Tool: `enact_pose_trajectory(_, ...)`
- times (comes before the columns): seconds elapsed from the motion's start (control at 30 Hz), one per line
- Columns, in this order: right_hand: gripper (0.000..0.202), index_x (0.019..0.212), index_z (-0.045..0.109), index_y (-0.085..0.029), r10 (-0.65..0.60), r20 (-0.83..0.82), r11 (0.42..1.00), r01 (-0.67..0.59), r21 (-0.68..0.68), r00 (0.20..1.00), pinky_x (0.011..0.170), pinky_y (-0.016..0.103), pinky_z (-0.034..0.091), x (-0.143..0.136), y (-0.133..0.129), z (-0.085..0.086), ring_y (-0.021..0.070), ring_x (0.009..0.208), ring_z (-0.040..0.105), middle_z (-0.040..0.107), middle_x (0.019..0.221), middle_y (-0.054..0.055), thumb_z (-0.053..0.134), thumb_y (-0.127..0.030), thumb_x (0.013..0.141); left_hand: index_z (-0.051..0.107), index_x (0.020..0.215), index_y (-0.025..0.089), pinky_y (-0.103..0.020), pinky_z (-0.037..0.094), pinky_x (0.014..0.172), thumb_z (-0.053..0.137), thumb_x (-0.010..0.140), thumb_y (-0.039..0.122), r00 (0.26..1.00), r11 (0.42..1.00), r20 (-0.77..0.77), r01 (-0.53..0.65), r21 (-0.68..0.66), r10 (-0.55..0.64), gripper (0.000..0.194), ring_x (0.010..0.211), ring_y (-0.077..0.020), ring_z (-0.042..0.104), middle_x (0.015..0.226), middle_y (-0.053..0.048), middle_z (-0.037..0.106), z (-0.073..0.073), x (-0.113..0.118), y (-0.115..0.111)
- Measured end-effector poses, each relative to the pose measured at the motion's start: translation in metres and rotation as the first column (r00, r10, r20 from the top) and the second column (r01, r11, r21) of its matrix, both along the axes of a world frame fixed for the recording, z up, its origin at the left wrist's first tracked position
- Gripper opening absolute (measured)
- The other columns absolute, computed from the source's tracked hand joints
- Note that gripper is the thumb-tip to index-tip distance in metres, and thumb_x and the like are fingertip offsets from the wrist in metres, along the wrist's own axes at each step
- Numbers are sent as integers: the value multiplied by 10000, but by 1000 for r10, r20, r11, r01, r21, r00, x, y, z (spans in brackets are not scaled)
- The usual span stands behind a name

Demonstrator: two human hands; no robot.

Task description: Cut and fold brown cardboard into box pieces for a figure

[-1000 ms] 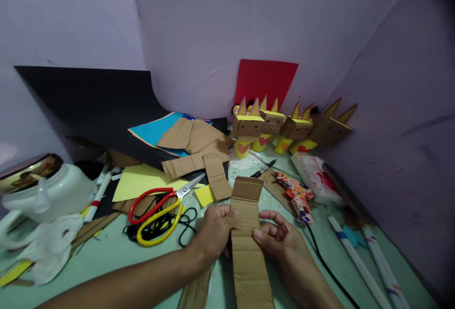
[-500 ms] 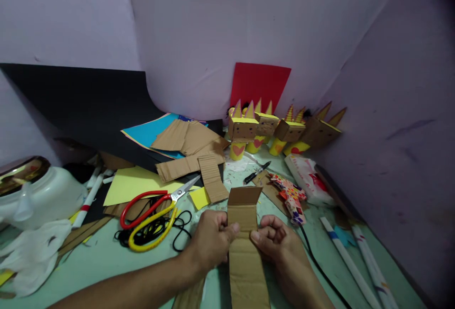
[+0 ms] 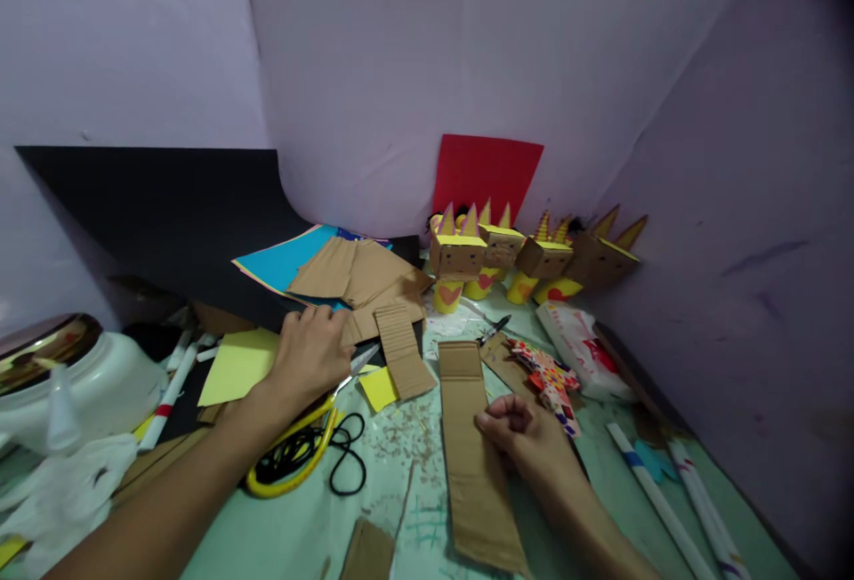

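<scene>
My right hand (image 3: 524, 442) pinches the right edge of a long creased cardboard strip (image 3: 471, 455) between thumb and curled fingers. The strip lies lengthwise toward me, low over the table, with a fold line near its far end. My left hand (image 3: 310, 347) is over the left end of another cardboard strip (image 3: 364, 324) in the pile at the back. Its fingertips are hidden, so I cannot tell whether it grips that piece. Beneath the left wrist are scissors (image 3: 326, 448) with a yellow handle loop showing; the red loop is covered. Black cord (image 3: 348, 455) lies tangled around them.
Several cardboard figures with pointed horns (image 3: 459, 255) stand along the back before a red sheet (image 3: 490, 169). A white jar (image 3: 126, 366) is at left. Markers (image 3: 657, 500), a tissue pack (image 3: 580, 344) and a patterned glue gun (image 3: 551, 380) lie at right. Cardboard scrap (image 3: 368, 551) lies in front.
My left hand has let go of the long strip and moved left and away from me to the cardboard pile. The strip's raised end flap now lies flatter. My right hand still holds the strip.
</scene>
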State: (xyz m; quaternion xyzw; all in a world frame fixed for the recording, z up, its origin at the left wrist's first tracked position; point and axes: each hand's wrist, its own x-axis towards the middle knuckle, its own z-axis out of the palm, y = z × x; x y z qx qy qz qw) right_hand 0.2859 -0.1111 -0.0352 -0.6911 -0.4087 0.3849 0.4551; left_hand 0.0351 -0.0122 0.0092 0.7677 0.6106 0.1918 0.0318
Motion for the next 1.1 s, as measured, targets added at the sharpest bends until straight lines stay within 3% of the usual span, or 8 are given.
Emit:
enact_pose_trajectory(0.17, 239, 650, 661, -222, 255, 665, 965, -145, -218, 702, 496, 292, 285, 0, 1, 26, 234, 564, 592, 654, 569, 63, 560, -414, 751, 650, 962, 187, -385, 387, 812, 548, 721, 418, 960, 995, 265, -72, -69, 88, 350, 949, -331, 578, 999, -135, 659, 5, -8, 6)
enact_pose_trajectory(0.27, 259, 707, 695, -225, 363, 782, 927, -109, -360, 506, 523, 307, 291, -9, 8, 50, 286, 688, 639, 704, 688, 112, 525, -403, 784, 650, 873, 161, -338, 448, 677, 475, 752, 478, 864, 985, 491, -30, -170, 111, 382, 768, -284, 637, 867, -124, 687, 10, -12, 12)
enact_pose_trajectory(0.37, 216, 846, 675, -212, 282, 828, 959, -162, -232, 485, 587, 313, 350, -28, 27, 66, 284, 803, 646, 715, 820, 116, 514, -349, 806, 610, 896, 101, -332, 488, 561, 343, 816, 454, 729, 955, 671, 86, -285, 135, 450, 609, -244, 648, 799, -143, 692, 14, -11, 12)
enact_pose_trajectory(0.53, 324, 1009, 603, -167, 248, 799, 963, -232, -139, 548, 658, 322, 419, -69, 69, 63, 287, 893, 634, 680, 991, 142, 543, -399, 791, 612, 882, 62, -323, 503, 517, 428, 822, 295, 166, 780, 898, 447, -438, 408, 303, 535, -218, 631, 713, -148, 687, 23, -9, 3)
enact_pose_trajectory(0.6, 365, 1001, 590, -127, 264, 808, 960, -226, -166, 526, 668, 336, 431, -82, 81, 55, 307, 890, 630, 669, 987, 174, 611, -388, 746, 625, 868, 62, -304, 490, 478, 452, 821, 271, 60, 745, 876, 499, -442, 479, 275, 492, -205, 612, 675, -135, 682, 25, -8, 1)
enact_pose_trajectory(0.83, 658, 1064, 543, -92, 248, 746, 968, -188, -166, 618, 680, 362, 442, -87, 95, 43, 357, 907, 613, 646, 1004, 221, 813, -274, 492, 645, 863, 61, -284, 487, 476, 477, 818, 291, 70, 781, 889, 450, -433, 453, 289, 478, -192, 607, 636, -112, 681, 20, -8, 2)
enact_pose_trajectory(1.0, 88, 706, 590, -177, 178, 598, 981, -190, -44, 781, 699, 352, 417, -63, 93, 54, 291, 853, 614, 675, 827, 117, 598, -264, 714, 642, 762, 78, -256, 458, 479, 513, 790, 377, 139, 812, 918, 432, -393, 371, 327, 497, -188, 599, 555, -85, 648, 20, -2, -3)
enact_pose_trajectory(1.1, 193, 645, 540, -187, 177, 397, 978, -204, 28, 901, 632, 299, 438, -47, 78, 55, 218, 714, 620, 654, 699, 57, 483, -318, 775, 636, 738, 107, -238, 430, 489, 525, 776, 430, 197, 838, 928, 400, -371, 317, 344, 494, -165, 569, 550, -60, 633, 21, 9, -14)
